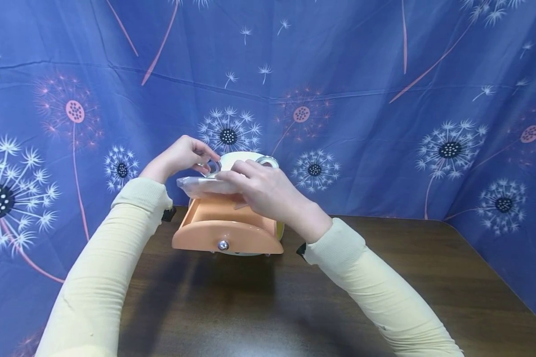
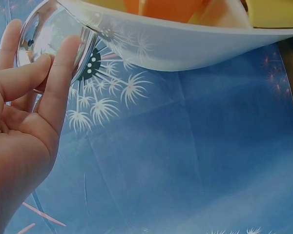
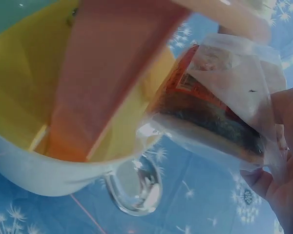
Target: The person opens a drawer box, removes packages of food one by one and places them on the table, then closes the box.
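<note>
A white drawer box (image 1: 233, 158) with an orange drawer (image 1: 196, 236) pulled out stands on the table. Each upper side of the box carries a shiny silver ring. With thumb and fingers my left hand (image 1: 184, 154) grips the left ring (image 2: 53, 36), seen close in the left wrist view. A clear plastic bag (image 3: 244, 63) with a red-and-brown packet inside is pinched in my right hand (image 1: 270, 191). In the head view the bag hangs over the drawer opening. The right ring (image 3: 136, 185) shows beyond it, untouched.
The drawer's silver knob (image 1: 223, 245) faces me. Yellow and orange drawer parts (image 3: 24, 73) show inside the white shell in the right wrist view. The dark wooden table (image 1: 375, 292) extends to the right, with a blue dandelion-print cloth (image 1: 362, 119) hanging behind.
</note>
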A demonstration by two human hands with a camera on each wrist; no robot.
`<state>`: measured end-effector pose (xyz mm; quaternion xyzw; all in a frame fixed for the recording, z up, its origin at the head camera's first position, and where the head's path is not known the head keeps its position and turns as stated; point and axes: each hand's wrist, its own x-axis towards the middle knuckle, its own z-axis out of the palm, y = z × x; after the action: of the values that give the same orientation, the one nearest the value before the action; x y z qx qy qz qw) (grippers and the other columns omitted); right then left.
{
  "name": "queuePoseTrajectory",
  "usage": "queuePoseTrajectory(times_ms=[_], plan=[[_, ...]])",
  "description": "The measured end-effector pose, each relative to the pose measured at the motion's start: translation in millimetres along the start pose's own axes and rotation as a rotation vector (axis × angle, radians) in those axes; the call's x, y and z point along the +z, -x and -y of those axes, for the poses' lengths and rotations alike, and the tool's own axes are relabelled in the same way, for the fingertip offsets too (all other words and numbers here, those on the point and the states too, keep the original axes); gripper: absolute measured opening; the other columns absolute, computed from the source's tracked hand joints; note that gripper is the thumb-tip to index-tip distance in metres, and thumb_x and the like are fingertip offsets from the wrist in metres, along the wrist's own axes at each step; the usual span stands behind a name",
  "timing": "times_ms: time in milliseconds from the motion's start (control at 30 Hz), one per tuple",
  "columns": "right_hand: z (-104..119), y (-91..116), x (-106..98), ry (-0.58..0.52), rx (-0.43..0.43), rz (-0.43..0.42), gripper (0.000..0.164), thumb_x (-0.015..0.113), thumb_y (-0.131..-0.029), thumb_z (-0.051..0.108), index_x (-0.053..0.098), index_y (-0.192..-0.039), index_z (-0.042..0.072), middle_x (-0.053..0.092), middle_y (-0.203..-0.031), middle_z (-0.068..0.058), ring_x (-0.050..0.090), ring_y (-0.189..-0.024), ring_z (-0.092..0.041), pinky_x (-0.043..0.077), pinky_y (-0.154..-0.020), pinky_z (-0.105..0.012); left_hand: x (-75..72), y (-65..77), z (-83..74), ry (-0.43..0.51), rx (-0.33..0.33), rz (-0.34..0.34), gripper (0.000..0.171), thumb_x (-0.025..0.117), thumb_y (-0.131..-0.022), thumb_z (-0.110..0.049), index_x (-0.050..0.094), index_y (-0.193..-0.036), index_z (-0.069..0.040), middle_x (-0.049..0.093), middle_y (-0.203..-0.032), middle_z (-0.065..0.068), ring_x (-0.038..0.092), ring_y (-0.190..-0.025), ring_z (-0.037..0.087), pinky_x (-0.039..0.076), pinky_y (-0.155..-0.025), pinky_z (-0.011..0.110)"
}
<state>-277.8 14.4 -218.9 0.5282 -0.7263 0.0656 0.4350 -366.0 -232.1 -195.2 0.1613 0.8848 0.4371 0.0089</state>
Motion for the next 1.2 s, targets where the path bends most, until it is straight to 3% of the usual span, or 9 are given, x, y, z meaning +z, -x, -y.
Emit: queuePoseTrajectory(times_ms=[167, 300, 400, 667, 800, 1000, 1200], plan=[[-1.6, -3.1, -10.5, -0.016, -0.001, -0.054, 0.043, 0.078, -0.077, 0.015, 0.062, -0.117, 0.015, 0.062, -0.099, -0.003, 0.060, -0.083, -0.018, 0.056, -0.065, -0.032, -1.7, -0.4, -0.6, -0.077, -0.003, -0.015, 0.031, 0.048, -0.088, 0.009, 0.069, -0.110, 0.000, 0.065, -0.112, 0.015, 0.068, -0.080, 0.023, 0.058, -0.069, 0.028], [-4.6, -4.0, -19.3, -0.020, 0.007, -0.068, 0.045, 0.081, -0.074, 0.016, 0.063, -0.116, 0.014, 0.063, -0.099, -0.004, 0.061, -0.086, -0.018, 0.058, -0.065, -0.033, -3.2, -1.6, -0.4, -0.144, 0.009, -0.046, 0.032, 0.053, -0.084, 0.007, 0.073, -0.105, -0.006, 0.068, -0.093, 0.006, 0.048, -0.055, 0.009, 0.044, -0.055, 0.021], [-7.1, -4.0, -24.5, -0.013, 0.009, -0.066, 0.044, 0.081, -0.075, 0.016, 0.063, -0.114, 0.013, 0.063, -0.095, -0.003, 0.060, -0.083, -0.017, 0.057, -0.061, -0.031, -3.4, -2.0, 0.2, -0.145, 0.013, -0.056, 0.030, 0.055, -0.084, 0.005, 0.074, -0.103, -0.009, 0.066, -0.091, 0.005, 0.041, -0.057, 0.013, 0.041, -0.057, 0.023], [-15.2, 2.6, -37.3, -0.011, 0.015, -0.044, 0.049, 0.083, -0.073, 0.020, 0.062, -0.117, 0.013, 0.061, -0.093, -0.003, 0.058, -0.081, -0.017, 0.056, -0.059, -0.031, -1.4, -3.7, 2.5, -0.109, 0.004, -0.060, 0.039, 0.046, -0.082, 0.013, 0.072, -0.105, -0.005, 0.066, -0.106, 0.009, 0.054, -0.088, 0.016, 0.050, -0.068, 0.023], [-19.9, 8.6, -43.4, -0.008, 0.023, -0.044, 0.048, 0.082, -0.074, 0.019, 0.063, -0.118, 0.014, 0.061, -0.092, -0.002, 0.056, -0.080, -0.016, 0.055, -0.058, -0.029, 1.2, -4.3, 3.0, -0.016, -0.023, -0.037, 0.039, 0.042, -0.084, 0.018, 0.068, -0.109, 0.003, 0.064, -0.109, 0.016, 0.064, -0.080, 0.014, 0.059, -0.071, 0.031], [-29.1, 17.4, -52.2, 0.028, 0.035, -0.043, 0.039, 0.078, -0.078, 0.016, 0.065, -0.115, 0.013, 0.061, -0.091, -0.003, 0.056, -0.077, -0.017, 0.053, -0.054, -0.029, 1.5, -3.7, 3.4, 0.055, -0.006, -0.010, 0.025, 0.049, -0.090, 0.011, 0.063, -0.111, 0.010, 0.065, -0.103, 0.019, 0.069, -0.073, 0.019, 0.058, -0.076, 0.038], [-42.8, 29.0, -65.8, 0.045, 0.068, -0.062, 0.043, 0.061, -0.076, -0.010, 0.066, -0.112, 0.013, 0.062, -0.094, -0.003, 0.059, -0.083, -0.019, 0.051, -0.051, -0.034, 2.4, -3.2, 2.1, 0.049, 0.005, 0.001, 0.025, 0.048, -0.092, 0.008, 0.066, -0.109, 0.008, 0.063, -0.115, 0.022, 0.069, -0.083, 0.030, 0.059, -0.077, 0.038]])
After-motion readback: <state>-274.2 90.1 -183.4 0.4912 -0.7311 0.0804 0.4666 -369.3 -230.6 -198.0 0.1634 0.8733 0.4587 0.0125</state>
